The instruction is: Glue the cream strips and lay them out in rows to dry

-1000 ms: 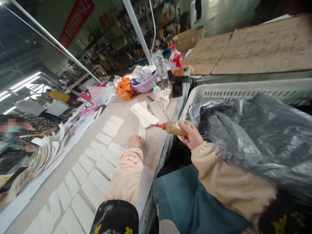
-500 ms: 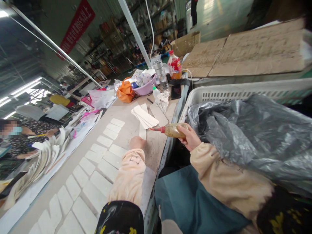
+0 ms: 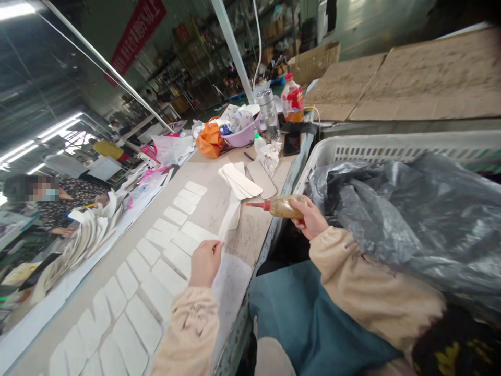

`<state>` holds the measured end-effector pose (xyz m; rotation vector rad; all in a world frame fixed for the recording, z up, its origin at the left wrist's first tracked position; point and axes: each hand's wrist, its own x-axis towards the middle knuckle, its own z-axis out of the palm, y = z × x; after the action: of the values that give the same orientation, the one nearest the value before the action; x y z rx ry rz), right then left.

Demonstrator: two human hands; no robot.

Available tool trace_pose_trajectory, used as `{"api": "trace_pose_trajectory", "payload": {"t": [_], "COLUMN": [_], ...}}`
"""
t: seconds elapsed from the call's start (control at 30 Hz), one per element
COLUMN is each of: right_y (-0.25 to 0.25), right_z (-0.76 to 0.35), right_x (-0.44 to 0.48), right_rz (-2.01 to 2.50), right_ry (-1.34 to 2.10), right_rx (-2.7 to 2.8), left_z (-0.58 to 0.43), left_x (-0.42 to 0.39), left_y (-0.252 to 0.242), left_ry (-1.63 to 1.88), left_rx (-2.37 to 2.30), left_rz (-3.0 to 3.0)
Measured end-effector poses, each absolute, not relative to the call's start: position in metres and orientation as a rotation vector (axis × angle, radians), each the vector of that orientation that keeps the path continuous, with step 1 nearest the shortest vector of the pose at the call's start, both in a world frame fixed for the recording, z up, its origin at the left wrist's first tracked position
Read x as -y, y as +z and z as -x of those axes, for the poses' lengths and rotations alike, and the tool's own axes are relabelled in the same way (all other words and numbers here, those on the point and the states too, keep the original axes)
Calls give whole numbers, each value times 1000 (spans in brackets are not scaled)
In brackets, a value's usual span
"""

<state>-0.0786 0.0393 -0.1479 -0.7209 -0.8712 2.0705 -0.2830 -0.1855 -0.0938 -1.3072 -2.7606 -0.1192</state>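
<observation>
My right hand (image 3: 311,219) is wrapped round a squeeze bottle (image 3: 282,207) of brownish glue with a red nozzle that points left over the table edge. My left hand (image 3: 204,261) pinches the near end of a long white strip (image 3: 231,216) that runs away from me across the table. Rows of white cut pieces (image 3: 164,250) lie on the table to the left of that hand. A fanned stack of white pieces (image 3: 240,180) rests just beyond the strip.
A white crate (image 3: 391,149) lined with a grey plastic bag (image 3: 410,219) stands at my right. Farther back are a purple bowl (image 3: 242,137), an orange bag (image 3: 210,142), a metal flask (image 3: 271,112), a red-labelled bottle (image 3: 293,98) and a phone (image 3: 293,142). Another person (image 3: 55,201) works across the table.
My left hand has drawn back toward me along the table, pulling the strip's near end with it. The right hand with the bottle has stayed nearly in place.
</observation>
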Motion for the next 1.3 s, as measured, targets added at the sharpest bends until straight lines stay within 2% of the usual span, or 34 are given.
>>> {"api": "trace_pose_trajectory", "payload": {"t": [0.2,0.33,0.53,0.77,0.97,1.3], "right_y": [-140,-135,-122,-116,-115,-120], "right_z": [78,84,98,121,138,144], "right_x": [-20,9,58,105,126,115], "right_rz": [664,615,448,82,-38,102], "right_ry": [2137,2163,2033,1532,1381,1273], "right_rx": [1031,1266,1770,2294,2443,2441], "left_z": [215,184,169,159,157,159], "left_x": [322,364,378,391,392,390], "left_y": [-121,-140,-152,-167,-169,-170], "left_ry": [-201,-319,-611,-605,-607,-593], "left_rx": [2909,2888,2633,2534,2583,2537], "left_rz": [1154,1127,1095,1138,1190,1225]}}
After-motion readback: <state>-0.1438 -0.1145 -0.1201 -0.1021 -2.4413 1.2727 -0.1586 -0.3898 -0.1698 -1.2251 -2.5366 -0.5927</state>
